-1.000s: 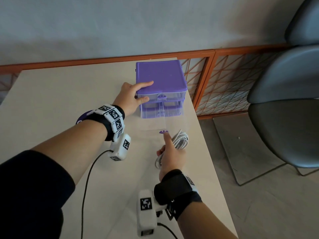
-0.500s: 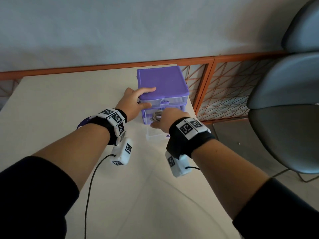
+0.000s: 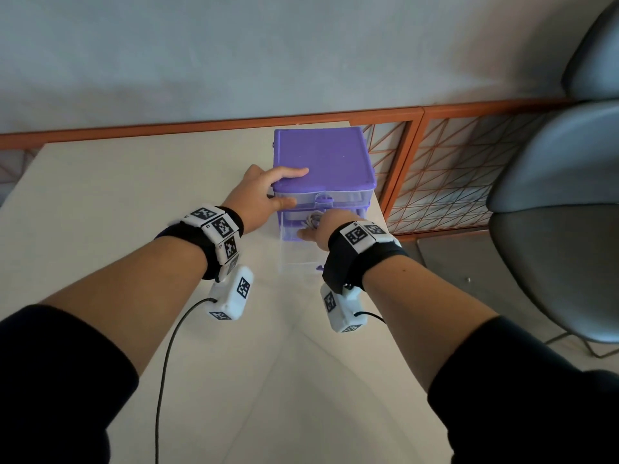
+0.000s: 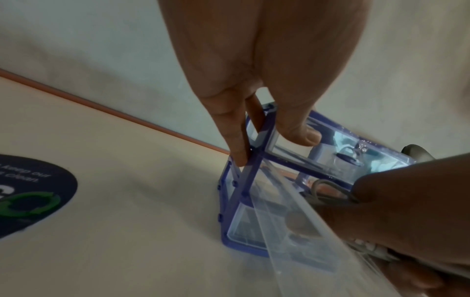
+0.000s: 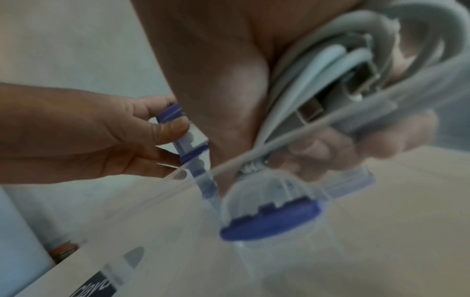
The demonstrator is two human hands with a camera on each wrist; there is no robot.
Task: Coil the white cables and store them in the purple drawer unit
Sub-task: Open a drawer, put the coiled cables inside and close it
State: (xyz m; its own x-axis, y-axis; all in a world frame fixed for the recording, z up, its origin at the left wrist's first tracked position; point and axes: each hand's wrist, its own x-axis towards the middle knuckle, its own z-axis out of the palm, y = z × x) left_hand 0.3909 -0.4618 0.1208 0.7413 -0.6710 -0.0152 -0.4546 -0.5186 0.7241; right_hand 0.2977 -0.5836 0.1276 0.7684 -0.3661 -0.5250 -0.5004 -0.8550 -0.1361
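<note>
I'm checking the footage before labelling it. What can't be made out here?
- Head view: right hand covers most of the coiled white cable.
- Right wrist view: motion blur smears the pulled-out clear plastic drawer.
- Left wrist view: round dark blue sticker cut off by the left edge.

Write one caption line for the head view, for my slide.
Left hand steadies the purple drawer unit while right hand lowers coiled white cable into open drawer.
</note>
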